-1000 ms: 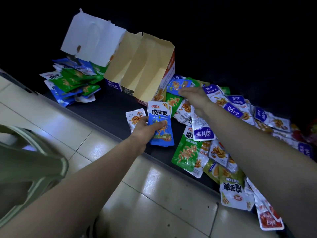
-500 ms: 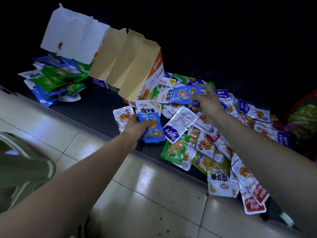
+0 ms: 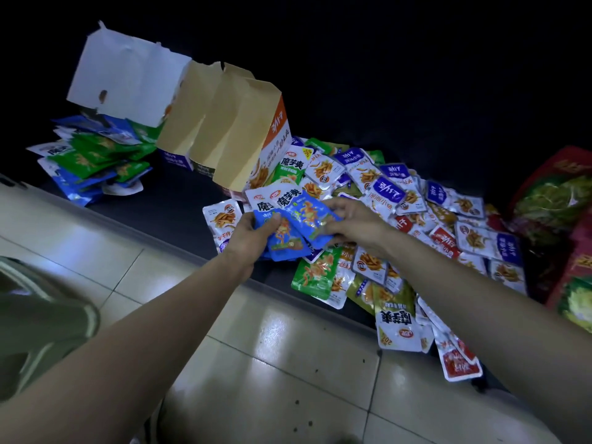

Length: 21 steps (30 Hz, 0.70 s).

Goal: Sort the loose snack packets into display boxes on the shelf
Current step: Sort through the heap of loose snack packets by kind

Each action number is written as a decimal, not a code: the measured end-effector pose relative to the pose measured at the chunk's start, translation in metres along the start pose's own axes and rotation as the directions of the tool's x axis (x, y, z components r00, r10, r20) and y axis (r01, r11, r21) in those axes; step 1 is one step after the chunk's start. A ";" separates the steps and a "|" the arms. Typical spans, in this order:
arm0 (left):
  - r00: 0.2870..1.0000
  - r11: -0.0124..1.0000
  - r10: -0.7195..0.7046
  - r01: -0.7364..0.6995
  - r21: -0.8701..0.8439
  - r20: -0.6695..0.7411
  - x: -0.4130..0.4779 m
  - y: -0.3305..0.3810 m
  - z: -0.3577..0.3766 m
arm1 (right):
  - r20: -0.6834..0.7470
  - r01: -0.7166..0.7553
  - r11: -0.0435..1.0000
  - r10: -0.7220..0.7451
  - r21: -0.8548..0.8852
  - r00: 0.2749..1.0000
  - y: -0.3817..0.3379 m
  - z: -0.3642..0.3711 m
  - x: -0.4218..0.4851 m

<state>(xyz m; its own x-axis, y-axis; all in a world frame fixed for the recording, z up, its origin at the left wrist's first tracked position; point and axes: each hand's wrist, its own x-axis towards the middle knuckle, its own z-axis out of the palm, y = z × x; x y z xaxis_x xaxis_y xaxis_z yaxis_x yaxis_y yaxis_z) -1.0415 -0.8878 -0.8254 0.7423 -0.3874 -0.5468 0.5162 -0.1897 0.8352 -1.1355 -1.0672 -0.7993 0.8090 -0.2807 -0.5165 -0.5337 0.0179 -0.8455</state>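
Head-camera view, looking down past two bare forearms at a low dark shelf above a tiled floor.

At centre, both hands meet on a small fan of blue packets, held just above the shelf's front edge. The left hand grips the fan's lower left side, thumb on top, fingers curled under. The right hand pinches the opposite edge w/ its fingertips. Prob. reason for the two-handed hold: same-colour packets get squared into one stack, so they can go into a box together.

The packets are flat, glossy foil pouches, blue w/ a white top band, bold dark characters & a picture of orange strips. They overlap at angles, not yet lined up.

At 2–3 o'clock lies the pile of loose packets: white-and-purple, green, olive & red. It spreads across the shelf & hangs over its edge toward 5 o'clock. At 11 o'clock stand the display boxes, tan card w/ flaps raised, touching the pile's near end, prob. for a short reach. A white flap sticks up beside them.

At 9–10 o'clock a heap of green & blue packets sits well apart, seemingly grouped by colour. At 3 o'clock are large red bags, contents unclear. Most sorting looks undone.
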 end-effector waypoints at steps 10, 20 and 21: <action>0.993 0.982 -0.017 -0.005 0.187 0.121 -0.021 0.031 -0.033 | 0.201 0.058 0.996 -0.071 0.066 0.977 -0.022 0.058 -0.008; 0.969 0.737 -0.229 0.106 0.668 0.098 -0.028 0.090 -0.115 | 0.245 0.022 0.979 -0.073 0.203 0.967 -0.041 0.119 0.021; 0.977 0.675 -0.193 0.064 0.735 0.092 -0.024 0.092 -0.128 | 0.239 0.029 0.986 -0.068 0.162 0.969 -0.042 0.123 0.026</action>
<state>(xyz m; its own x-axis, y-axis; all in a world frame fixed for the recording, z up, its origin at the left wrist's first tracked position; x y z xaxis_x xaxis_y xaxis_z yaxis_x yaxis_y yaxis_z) -0.9565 -0.7803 -0.7430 0.5866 -0.4246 -0.6897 0.0815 -0.8163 0.5719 -1.0615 -0.9568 -0.7943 0.8786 -0.0441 -0.4756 -0.4631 0.1649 -0.8708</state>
